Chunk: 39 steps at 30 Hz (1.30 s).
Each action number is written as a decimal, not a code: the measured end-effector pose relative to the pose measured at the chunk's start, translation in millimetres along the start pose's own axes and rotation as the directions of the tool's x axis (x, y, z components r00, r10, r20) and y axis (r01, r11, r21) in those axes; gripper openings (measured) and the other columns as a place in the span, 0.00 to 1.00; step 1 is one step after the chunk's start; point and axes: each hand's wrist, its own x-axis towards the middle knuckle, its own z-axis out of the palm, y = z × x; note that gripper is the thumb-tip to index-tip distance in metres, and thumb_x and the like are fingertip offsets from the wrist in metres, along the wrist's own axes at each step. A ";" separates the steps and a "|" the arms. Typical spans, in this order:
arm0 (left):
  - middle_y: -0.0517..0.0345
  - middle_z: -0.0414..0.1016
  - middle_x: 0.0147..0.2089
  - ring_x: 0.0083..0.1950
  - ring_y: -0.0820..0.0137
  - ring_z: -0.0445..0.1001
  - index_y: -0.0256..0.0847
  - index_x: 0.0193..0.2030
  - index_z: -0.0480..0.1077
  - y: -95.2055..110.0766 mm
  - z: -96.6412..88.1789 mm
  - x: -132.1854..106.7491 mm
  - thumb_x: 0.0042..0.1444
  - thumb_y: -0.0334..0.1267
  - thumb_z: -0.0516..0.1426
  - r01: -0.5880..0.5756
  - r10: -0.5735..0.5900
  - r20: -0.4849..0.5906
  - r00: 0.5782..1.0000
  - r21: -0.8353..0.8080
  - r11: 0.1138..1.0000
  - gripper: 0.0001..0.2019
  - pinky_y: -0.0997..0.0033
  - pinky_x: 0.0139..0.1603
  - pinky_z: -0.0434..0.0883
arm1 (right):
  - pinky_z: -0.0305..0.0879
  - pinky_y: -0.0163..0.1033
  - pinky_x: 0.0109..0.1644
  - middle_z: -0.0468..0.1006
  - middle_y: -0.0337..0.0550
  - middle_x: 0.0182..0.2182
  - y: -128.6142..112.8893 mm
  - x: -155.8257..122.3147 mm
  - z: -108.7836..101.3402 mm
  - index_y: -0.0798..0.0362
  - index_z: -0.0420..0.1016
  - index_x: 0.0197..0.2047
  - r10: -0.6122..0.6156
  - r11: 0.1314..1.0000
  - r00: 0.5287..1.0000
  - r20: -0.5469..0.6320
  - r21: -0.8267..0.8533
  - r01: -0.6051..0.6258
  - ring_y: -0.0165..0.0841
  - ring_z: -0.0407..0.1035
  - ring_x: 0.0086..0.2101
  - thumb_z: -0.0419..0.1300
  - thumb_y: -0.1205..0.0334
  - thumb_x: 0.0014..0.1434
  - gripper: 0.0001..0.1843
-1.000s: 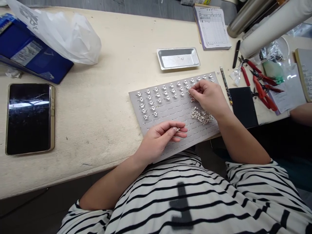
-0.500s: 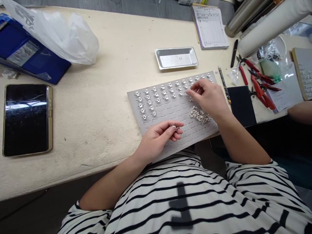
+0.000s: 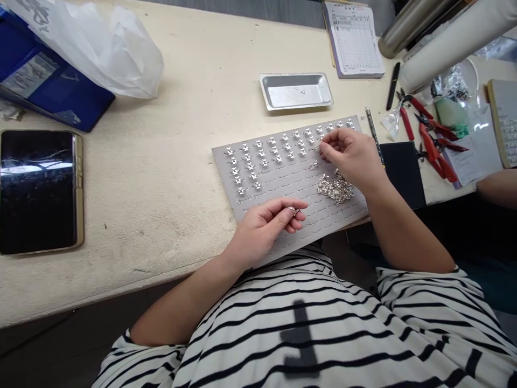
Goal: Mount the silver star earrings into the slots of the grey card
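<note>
Pinching one small silver fitting (image 3: pixel 293 210) above the grey slotted board (image 3: pixel 327 222), your left hand (image 3: pixel 262 226) is holding firmly; your right hand (image 3: pixel 352 156) is closing on something unclear beside one tangled silver heap (image 3: pixel 335 188). A loose pinch could drop it among dozens of mounted pieces (image 3: pixel 258 161).

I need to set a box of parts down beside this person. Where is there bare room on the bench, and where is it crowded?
The most bare room is on the cream tabletop, between the tablet and the grey slotted board, below the white plastic bag. A narrower strip runs between the bag and the metal tray. The right end is crowded, around the red-handled pliers.
</note>
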 end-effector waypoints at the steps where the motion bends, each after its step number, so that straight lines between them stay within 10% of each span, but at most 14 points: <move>1: 0.52 0.83 0.44 0.41 0.72 0.78 0.40 0.52 0.82 0.1 0.1 -0.1 0.69 0.45 0.60 0.000 0.000 -0.001 1.000 0.003 1.000 0.14 0.71 0.47 0.77 | 0.79 0.48 0.44 0.84 0.43 0.34 1.3 0.6 -0.2 0.49 0.79 0.39 0.006 1.000 1.000 0.007 0.026 -0.006 0.37 0.79 0.36 0.64 0.59 0.62 0.04; 16: 0.53 0.82 0.43 0.41 0.74 0.78 0.41 0.52 0.82 -1.0 0.2 -0.5 0.69 0.44 0.60 -0.013 0.012 -0.003 1.000 -0.015 1.000 0.13 0.74 0.47 0.77 | 0.69 0.54 0.58 0.79 0.48 0.50 2.8 4.9 -11.2 0.44 0.78 0.48 -0.352 0.830 0.898 0.266 -0.354 0.430 0.46 0.72 0.52 0.51 0.59 0.71 0.14; 39: 0.53 0.83 0.44 0.41 0.73 0.78 0.41 0.53 0.82 -1.4 -0.4 -1.2 0.70 0.44 0.60 -0.018 0.018 0.006 1.000 -0.005 1.000 0.13 0.73 0.47 0.77 | 0.69 0.55 0.57 0.78 0.44 0.56 11.3 12.1 -14.3 0.41 0.77 0.49 -0.330 0.820 0.859 0.391 -0.333 0.466 0.48 0.69 0.57 0.52 0.67 0.68 0.15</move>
